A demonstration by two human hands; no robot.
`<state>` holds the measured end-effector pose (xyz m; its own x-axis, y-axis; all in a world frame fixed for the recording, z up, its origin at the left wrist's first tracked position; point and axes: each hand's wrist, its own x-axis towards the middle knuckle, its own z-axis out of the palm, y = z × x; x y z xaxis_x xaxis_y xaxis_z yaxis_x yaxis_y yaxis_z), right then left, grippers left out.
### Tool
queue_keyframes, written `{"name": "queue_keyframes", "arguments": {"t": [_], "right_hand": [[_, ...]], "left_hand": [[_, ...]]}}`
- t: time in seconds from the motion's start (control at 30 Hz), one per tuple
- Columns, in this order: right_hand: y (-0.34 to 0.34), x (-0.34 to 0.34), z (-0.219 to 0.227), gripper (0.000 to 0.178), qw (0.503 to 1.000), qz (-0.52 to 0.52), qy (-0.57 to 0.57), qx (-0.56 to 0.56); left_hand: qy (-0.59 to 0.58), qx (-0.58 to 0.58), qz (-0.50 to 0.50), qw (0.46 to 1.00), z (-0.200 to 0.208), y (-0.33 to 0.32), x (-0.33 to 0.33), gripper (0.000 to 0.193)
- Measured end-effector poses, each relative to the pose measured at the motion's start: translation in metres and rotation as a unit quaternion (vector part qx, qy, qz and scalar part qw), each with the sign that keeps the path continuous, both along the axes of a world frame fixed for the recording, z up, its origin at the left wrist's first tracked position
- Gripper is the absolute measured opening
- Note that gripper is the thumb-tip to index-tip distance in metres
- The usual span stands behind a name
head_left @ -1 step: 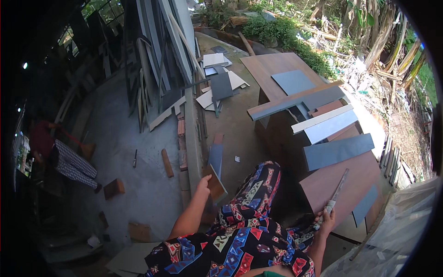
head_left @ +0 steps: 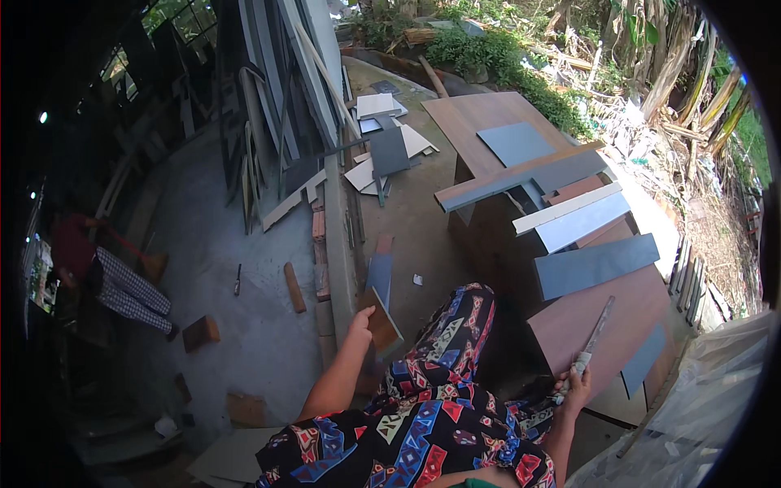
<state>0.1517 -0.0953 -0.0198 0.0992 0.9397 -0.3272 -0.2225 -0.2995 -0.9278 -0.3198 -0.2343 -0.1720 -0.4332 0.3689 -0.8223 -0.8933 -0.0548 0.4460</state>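
My left hand (head_left: pixel 360 324) reaches down to the concrete floor and grips a small brown wooden board (head_left: pixel 383 327) by its edge, the board standing tilted. My right hand (head_left: pixel 576 387) holds the white-wrapped handle of a long flat metal tool (head_left: pixel 598 325), whose blade lies over a brown panel (head_left: pixel 586 321) on a cabinet-like stack. Grey-blue strips (head_left: pixel 598 264) lie across that stack just beyond the blade. My patterned trouser leg (head_left: pixel 455 350) stretches between the two hands.
Tall boards (head_left: pixel 277 106) lean against a wall at the back. Offcut panels (head_left: pixel 382 146) litter the ground beyond. A wood block (head_left: pixel 201 332) and a stick (head_left: pixel 294 287) lie on the concrete at left. A person (head_left: pixel 102 276) crouches at far left. Clear plastic sheeting (head_left: pixel 708 407) sits lower right.
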Motion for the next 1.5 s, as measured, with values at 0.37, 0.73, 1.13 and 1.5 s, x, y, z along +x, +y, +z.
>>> {"name": "queue_keyframes", "arguments": {"t": [0.37,0.73,1.13,1.5], "right_hand": [[-0.003,0.003,-0.004,0.023,1.0,0.001,0.013,0.017],[-0.003,0.002,-0.003,0.027,1.0,0.003,0.014,0.017],[-0.002,0.003,-0.005,0.031,1.0,0.015,0.003,0.024],[-0.003,0.006,-0.009,0.035,0.999,0.014,-0.007,0.029]], "left_hand": [[-0.009,0.036,-0.028,0.999,0.02,0.036,0.018,0.028],[0.003,0.084,-0.115,0.99,0.032,0.016,0.022,0.029],[-0.024,0.087,-0.079,0.993,0.025,0.015,0.026,0.034],[-0.02,0.157,-0.048,0.986,0.012,0.019,0.022,0.046]]}}
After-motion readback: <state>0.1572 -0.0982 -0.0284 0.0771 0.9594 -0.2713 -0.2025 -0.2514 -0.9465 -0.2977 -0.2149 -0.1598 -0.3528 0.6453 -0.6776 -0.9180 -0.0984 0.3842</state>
